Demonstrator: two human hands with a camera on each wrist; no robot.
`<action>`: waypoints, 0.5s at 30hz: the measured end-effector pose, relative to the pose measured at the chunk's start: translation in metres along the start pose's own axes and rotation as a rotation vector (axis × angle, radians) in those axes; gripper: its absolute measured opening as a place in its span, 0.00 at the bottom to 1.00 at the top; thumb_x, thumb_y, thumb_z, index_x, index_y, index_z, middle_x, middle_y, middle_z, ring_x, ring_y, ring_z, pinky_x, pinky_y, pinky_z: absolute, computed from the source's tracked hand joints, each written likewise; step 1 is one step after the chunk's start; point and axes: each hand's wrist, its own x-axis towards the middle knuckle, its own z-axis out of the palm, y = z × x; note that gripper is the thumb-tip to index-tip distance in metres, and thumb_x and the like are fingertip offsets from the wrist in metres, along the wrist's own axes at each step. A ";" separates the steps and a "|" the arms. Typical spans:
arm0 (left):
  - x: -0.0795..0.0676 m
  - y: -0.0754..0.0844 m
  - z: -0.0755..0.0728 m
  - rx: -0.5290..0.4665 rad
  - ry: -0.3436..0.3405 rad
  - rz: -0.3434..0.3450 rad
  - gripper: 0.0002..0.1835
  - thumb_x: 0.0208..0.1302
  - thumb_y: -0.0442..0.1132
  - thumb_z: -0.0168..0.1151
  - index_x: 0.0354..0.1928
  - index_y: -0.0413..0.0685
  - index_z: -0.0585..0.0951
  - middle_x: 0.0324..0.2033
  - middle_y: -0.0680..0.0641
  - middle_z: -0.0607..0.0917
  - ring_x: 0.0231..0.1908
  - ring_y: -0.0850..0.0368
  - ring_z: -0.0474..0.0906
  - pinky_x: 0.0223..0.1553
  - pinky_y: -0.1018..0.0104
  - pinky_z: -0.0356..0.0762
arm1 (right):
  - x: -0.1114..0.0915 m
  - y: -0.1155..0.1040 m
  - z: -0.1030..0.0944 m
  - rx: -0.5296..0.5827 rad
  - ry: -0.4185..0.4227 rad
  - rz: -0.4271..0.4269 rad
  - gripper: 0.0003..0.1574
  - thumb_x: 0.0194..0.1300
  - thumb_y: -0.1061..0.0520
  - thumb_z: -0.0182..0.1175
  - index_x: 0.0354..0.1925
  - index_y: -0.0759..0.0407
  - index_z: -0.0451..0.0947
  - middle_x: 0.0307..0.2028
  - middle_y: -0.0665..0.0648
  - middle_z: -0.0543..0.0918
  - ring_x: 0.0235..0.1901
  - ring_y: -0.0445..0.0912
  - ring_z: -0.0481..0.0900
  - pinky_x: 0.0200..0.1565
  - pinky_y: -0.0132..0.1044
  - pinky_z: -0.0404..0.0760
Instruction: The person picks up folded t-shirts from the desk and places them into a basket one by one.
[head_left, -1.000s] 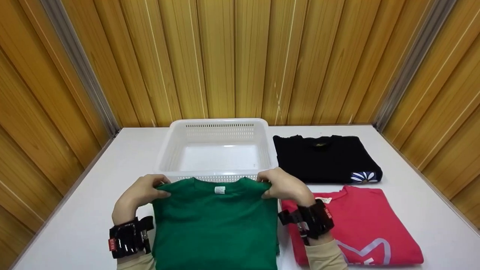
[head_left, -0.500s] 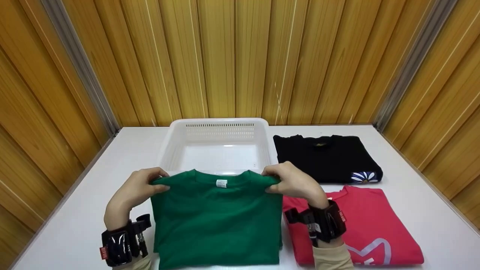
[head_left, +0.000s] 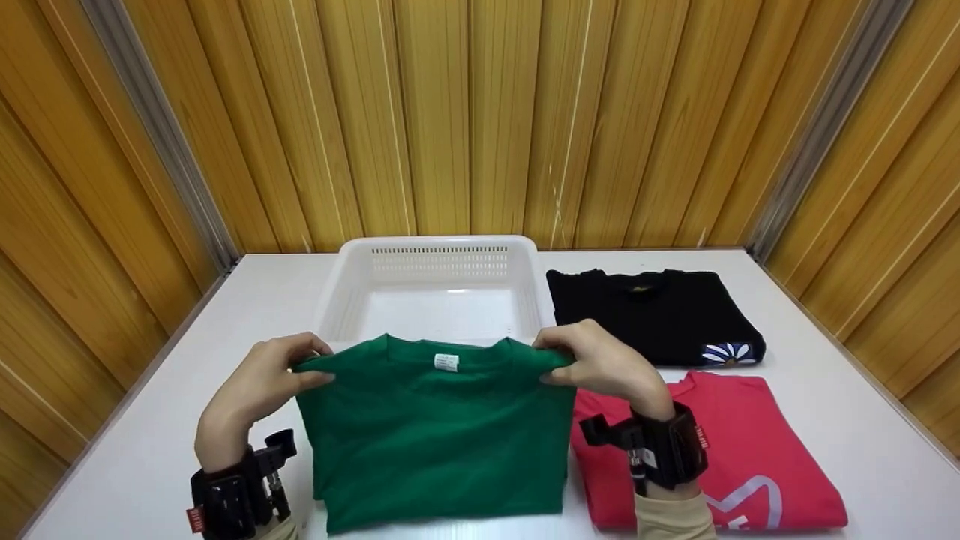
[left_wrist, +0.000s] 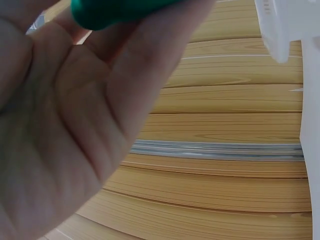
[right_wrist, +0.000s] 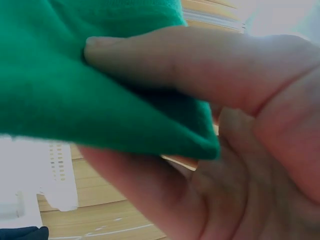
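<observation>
A green T-shirt (head_left: pixel 442 435), folded to a rectangle with its white neck label facing me, is held up by both shoulders in front of the basket. My left hand (head_left: pixel 259 386) pinches its left shoulder between thumb and fingers. At the opposite shoulder my right hand (head_left: pixel 607 367) pinches the cloth the same way. In the right wrist view the green cloth (right_wrist: pixel 100 110) lies between the thumb and the fingers. Only a bit of green cloth (left_wrist: pixel 115 10) shows above the palm in the left wrist view. The shirt covers the basket's front side.
Behind the shirt stands a white plastic basket (head_left: pixel 439 243) with perforated walls. To its right lies a folded black shirt (head_left: pixel 637 319) with a flower patch. A folded red shirt (head_left: pixel 739 435) lies nearer, partly behind my right forearm. Wood-patterned walls (head_left: pixel 495 112) enclose the white table (head_left: pixel 187 390).
Both hands have risen slightly and moved a little apart, drawing the green T-shirt wider. Its lower edge has come up into view. The basket and the other shirts have stayed put.
</observation>
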 end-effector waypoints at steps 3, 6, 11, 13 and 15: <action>-0.001 0.002 0.000 -0.007 0.021 0.010 0.09 0.60 0.34 0.62 0.43 0.41 0.80 0.37 0.43 0.86 0.37 0.53 0.79 0.44 0.51 0.81 | -0.003 0.001 -0.003 0.013 0.013 -0.002 0.08 0.56 0.64 0.65 0.37 0.58 0.81 0.29 0.52 0.80 0.29 0.41 0.72 0.35 0.30 0.77; -0.001 0.003 0.000 -0.013 0.050 0.023 0.09 0.60 0.33 0.62 0.42 0.41 0.79 0.37 0.43 0.86 0.37 0.54 0.79 0.44 0.52 0.81 | -0.005 0.001 -0.006 0.029 0.033 -0.011 0.08 0.56 0.65 0.64 0.37 0.57 0.81 0.30 0.53 0.81 0.30 0.41 0.73 0.35 0.31 0.78; -0.002 0.007 0.000 -0.009 0.124 0.050 0.08 0.59 0.31 0.63 0.41 0.41 0.80 0.37 0.41 0.86 0.37 0.52 0.80 0.42 0.52 0.82 | -0.009 0.000 -0.009 0.033 0.098 -0.043 0.10 0.55 0.67 0.64 0.38 0.57 0.82 0.32 0.54 0.84 0.30 0.41 0.75 0.36 0.31 0.79; -0.003 0.009 0.000 -0.007 0.160 0.061 0.08 0.59 0.31 0.63 0.41 0.41 0.80 0.36 0.41 0.86 0.36 0.52 0.80 0.42 0.52 0.83 | -0.010 -0.001 -0.009 0.030 0.126 -0.049 0.10 0.55 0.67 0.64 0.38 0.57 0.82 0.32 0.54 0.84 0.30 0.40 0.75 0.37 0.31 0.79; -0.003 0.011 0.001 -0.004 0.192 0.069 0.08 0.59 0.30 0.63 0.41 0.41 0.80 0.35 0.40 0.86 0.35 0.52 0.80 0.41 0.52 0.83 | -0.010 -0.002 -0.010 0.031 0.149 -0.045 0.10 0.56 0.67 0.64 0.38 0.58 0.82 0.32 0.54 0.84 0.30 0.41 0.76 0.38 0.31 0.79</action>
